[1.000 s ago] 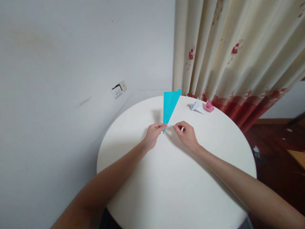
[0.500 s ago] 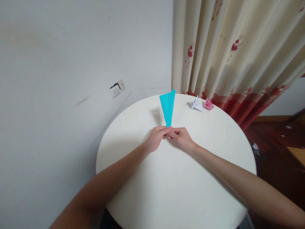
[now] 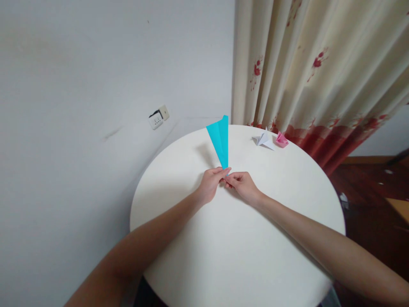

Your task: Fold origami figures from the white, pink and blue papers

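A folded turquoise paper (image 3: 220, 138), a long narrow triangle, stands upright above a round white table (image 3: 236, 247). Its pointed lower tip is pinched between my left hand (image 3: 211, 184) and my right hand (image 3: 242, 186), which meet fingertip to fingertip just over the tabletop. The wide end points up and slightly left, towards the wall. Both hands grip the same tip, and the fingers hide the very point of the paper.
A small white folded paper figure (image 3: 263, 140) and a pink one (image 3: 281, 140) lie at the far right of the table. A cream curtain with red flowers (image 3: 313, 72) hangs behind. A wall socket (image 3: 159, 117) sits on the grey wall at left.
My right hand came in from the right and took hold of the paper's tip beside my left hand. The paper's wide end swung from leaning right to leaning slightly left.
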`<state>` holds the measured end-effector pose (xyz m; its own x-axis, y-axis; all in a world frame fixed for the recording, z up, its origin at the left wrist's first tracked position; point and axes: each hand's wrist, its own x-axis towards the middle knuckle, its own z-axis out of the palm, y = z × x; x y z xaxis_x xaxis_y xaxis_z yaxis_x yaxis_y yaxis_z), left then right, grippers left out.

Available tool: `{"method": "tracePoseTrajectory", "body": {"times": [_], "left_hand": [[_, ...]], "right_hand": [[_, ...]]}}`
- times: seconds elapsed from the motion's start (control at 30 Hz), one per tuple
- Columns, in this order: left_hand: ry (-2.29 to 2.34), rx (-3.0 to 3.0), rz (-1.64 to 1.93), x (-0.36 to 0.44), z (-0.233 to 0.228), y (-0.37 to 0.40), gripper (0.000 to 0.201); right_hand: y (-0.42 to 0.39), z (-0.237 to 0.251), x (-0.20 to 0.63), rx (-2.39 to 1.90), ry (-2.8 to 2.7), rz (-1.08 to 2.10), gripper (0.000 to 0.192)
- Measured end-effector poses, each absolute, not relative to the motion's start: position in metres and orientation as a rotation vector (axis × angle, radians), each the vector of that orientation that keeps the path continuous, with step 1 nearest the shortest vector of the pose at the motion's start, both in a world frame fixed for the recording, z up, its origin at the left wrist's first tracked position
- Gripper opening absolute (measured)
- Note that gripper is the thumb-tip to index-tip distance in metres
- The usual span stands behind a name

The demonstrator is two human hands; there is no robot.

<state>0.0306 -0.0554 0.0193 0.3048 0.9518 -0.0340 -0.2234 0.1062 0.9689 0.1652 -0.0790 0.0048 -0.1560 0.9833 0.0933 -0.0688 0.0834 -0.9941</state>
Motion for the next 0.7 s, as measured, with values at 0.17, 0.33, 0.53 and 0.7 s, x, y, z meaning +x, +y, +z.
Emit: {"method": "tracePoseTrajectory", "body": {"times": [0.17,0.33,0.53,0.7], "left_hand": [[0.864,1.132,1.005,0.028,0.019,-0.054,0.034],[0.923,1.132,1.067,0.022,0.025,-0.049,0.032],[0.901,1.106,1.197,0.010,0.036,-0.037,0.030],[0.901,1.092,1.214,0.007,0.039,-0.033,0.029]], "right_hand": [[-0.081,0.005,0.166,-0.977,-1.360,1.293,0.038],[-0.085,0.004,0.165,-0.959,-1.410,1.333,0.038],[-0.087,0.003,0.165,-0.961,-1.492,1.379,0.041],[-0.089,0.005,0.164,-0.968,-1.492,1.419,0.041]]}}
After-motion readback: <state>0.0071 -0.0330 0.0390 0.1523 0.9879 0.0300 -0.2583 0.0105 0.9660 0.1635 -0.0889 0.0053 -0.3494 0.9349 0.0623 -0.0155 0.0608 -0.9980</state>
